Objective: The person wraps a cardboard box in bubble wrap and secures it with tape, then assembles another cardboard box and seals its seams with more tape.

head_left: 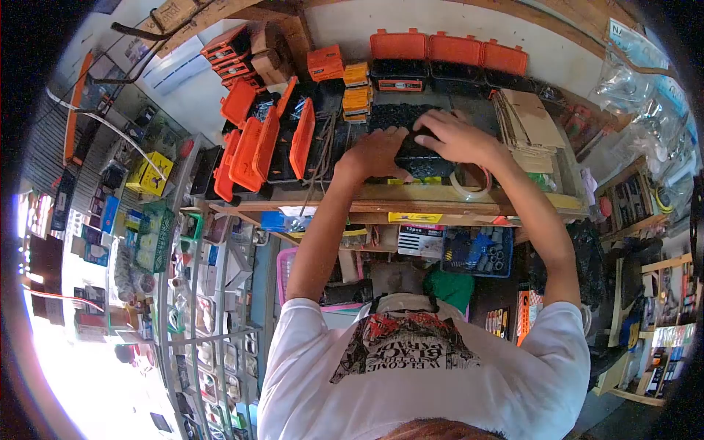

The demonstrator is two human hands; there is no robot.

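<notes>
A black, glossy, crinkled plastic bundle lies near the front of the workbench; what it contains is hidden. My left hand grips its left end, thumb at the near side and fingers over the top. From the right, my right hand curls its fingers over the bundle's top, and some fingertips are hidden. More black plastic spreads behind both hands. Below my right wrist, a roll of tape rests at the bench's front edge.
Open orange-lidded cases with screws stand left, and more open cases line the back. Small orange boxes are stacked between them. Flat cardboard pieces lie right. Under the wooden bench edge sits a blue basket.
</notes>
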